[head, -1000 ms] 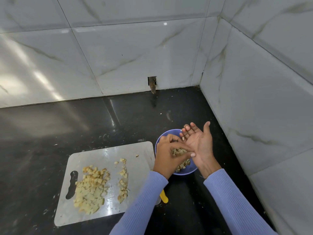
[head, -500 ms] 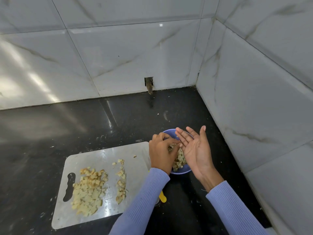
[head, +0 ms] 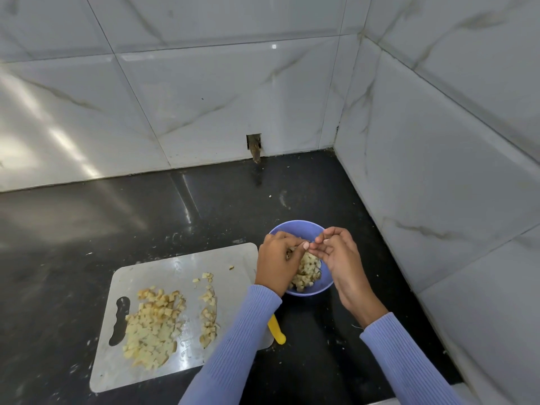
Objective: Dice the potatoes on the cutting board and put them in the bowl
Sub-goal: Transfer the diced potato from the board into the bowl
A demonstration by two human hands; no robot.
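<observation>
I see the diced potatoes in two places: a broad heap and a thinner strip lie on the metal cutting board, and another lot sits inside the blue bowl, which stands on the black tabletop just off the board's right edge, near the corner of the marble-tiled wall.

Both hands hang over the bowl. My left hand is knuckles-up, its fingers curled down and inward toward the pieces in the bowl; I cannot tell whether its grip has hold of any potato, since the fingertips are hidden under the hand. My right hand is turned back-up and tilted, fingers bent and drawn together, fingertips nearly meeting the left thumb above the bowl; I cannot tell if its grip has anything in it either. Lilac sleeves cover both forearms. A yellow handle pokes out from under the left sleeve at the board's near right corner.

Compared with half a second ago, the right hand has changed from a flat, palm-up spread to this curled pose over the bowl, and the left hand has stayed in about the same spot
</observation>
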